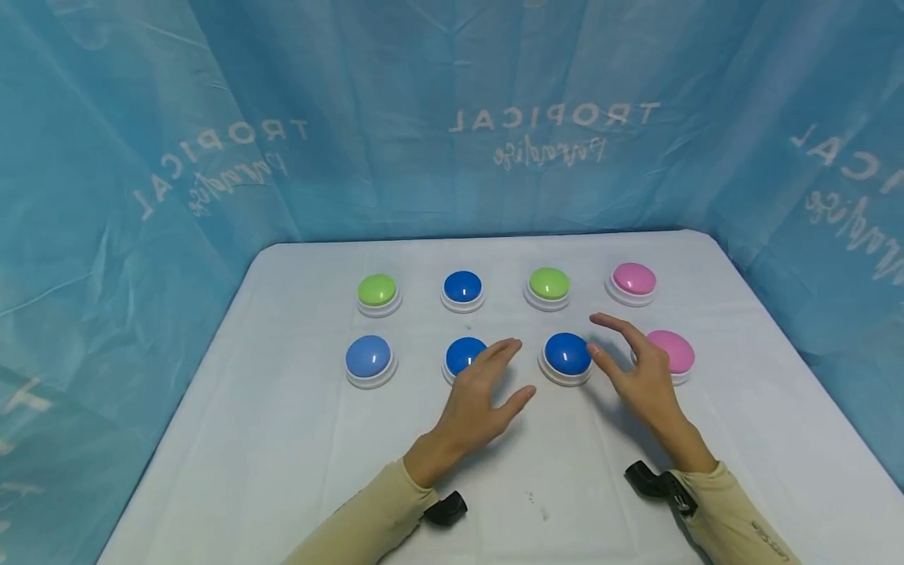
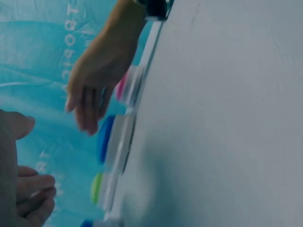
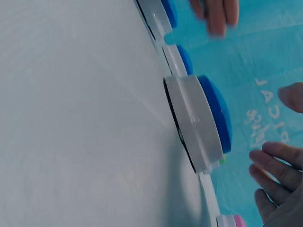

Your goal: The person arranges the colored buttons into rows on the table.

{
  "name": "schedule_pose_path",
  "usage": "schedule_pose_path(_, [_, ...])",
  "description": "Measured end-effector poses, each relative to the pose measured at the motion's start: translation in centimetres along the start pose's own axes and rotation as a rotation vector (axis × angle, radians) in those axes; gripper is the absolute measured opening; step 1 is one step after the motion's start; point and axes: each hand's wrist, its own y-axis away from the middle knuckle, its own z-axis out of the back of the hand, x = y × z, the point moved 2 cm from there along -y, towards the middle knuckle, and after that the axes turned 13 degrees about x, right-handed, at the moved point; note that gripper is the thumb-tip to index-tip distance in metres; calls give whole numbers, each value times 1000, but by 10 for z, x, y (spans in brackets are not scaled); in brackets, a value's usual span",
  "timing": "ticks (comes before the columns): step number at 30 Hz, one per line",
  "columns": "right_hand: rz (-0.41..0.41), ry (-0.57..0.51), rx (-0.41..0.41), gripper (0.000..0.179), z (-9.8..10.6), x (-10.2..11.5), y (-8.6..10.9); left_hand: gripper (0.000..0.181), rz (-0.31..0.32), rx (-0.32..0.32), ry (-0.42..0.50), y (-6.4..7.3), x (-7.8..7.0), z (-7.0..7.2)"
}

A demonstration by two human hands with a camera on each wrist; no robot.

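My left hand [image 1: 475, 408] hovers over the white table, its thumb spread from the fingers, partly covering a dark blue push button [image 1: 462, 353] in the front row. To the right, my right hand [image 1: 644, 384] is held with thumb and fingers apart and nothing between them. Its thumb tip overlaps the edge of another dark blue button [image 1: 567, 353] in the head view. That button's white base [image 3: 191, 118] appears large in the right wrist view, with the fingers [image 3: 279, 170] apart from it. Behind the right hand sits a pink button [image 1: 672, 351], partly hidden.
A lighter blue button [image 1: 368, 357] ends the front row at left. The back row holds a green button [image 1: 377, 290], a blue one [image 1: 462, 287], a second green one [image 1: 549, 284] and a pink one [image 1: 634, 279]. Blue printed curtains [image 1: 395, 141] surround the table [image 1: 282, 408].
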Motion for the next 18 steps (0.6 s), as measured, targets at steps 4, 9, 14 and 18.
schedule_pose_path(4, [20,-40,-39,35,5,2,4,53,-123,-171,-37,17,17,40])
schedule_pose_path(9, [45,25,-128,33,26,1,4,50,-69,-300,-151,53,59,94])
schedule_pose_path(14, [37,143,-187,37,67,-23,7,45,82,-391,-214,98,105,138])
schedule_pose_path(18, [-93,201,-187,37,97,-54,10,43,251,-424,-195,129,131,166])
